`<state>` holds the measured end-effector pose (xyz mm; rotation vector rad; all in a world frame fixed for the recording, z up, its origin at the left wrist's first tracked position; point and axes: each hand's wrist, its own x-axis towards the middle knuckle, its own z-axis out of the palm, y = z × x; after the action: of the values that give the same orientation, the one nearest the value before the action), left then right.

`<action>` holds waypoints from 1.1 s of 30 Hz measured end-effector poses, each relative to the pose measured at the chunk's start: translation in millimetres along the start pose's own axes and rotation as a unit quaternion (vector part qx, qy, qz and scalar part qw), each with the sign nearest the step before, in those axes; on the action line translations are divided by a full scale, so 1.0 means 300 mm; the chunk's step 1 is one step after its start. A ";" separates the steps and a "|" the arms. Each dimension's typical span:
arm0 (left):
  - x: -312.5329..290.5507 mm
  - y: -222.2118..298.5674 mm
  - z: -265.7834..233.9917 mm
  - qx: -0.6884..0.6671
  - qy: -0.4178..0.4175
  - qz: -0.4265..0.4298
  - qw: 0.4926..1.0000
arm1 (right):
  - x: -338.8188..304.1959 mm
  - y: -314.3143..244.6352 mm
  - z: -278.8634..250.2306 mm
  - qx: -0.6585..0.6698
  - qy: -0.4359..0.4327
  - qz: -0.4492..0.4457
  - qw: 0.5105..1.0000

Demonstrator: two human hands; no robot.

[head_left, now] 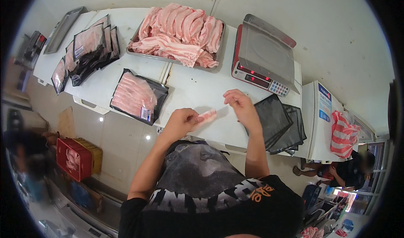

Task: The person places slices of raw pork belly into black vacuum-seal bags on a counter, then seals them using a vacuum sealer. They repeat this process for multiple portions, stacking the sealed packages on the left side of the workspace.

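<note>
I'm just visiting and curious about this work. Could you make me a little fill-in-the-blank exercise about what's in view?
1. The meat slice is held in the person's ____ hand.
2. From this view, the scale stands to the ____ of the metal tray.
3. The crate with meat inside is ____.
4. The striped bag is red and ____.

Missing words: left; right; red; white.
</note>
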<state>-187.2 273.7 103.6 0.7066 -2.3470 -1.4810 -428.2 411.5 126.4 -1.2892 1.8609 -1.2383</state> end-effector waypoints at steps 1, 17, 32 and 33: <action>-0.006 -0.012 -0.002 -0.069 -0.004 -0.036 0.997 | 0.005 0.012 -0.021 0.030 0.011 0.028 0.999; 0.016 0.029 -0.087 -0.382 0.179 -0.078 0.903 | -0.062 0.113 0.267 0.237 -0.196 0.059 0.950; -0.062 -0.018 -0.087 -0.333 0.190 -0.202 0.901 | -0.147 0.085 0.428 0.815 -0.159 0.148 0.538; -0.059 -0.030 -0.110 -0.228 0.221 -0.178 0.931 | -0.142 0.089 0.440 0.814 -0.150 0.156 0.539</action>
<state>-154.3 254.8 110.5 1.2221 -1.5196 -1.7026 -313.6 404.6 44.3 0.0124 0.0709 -1.5431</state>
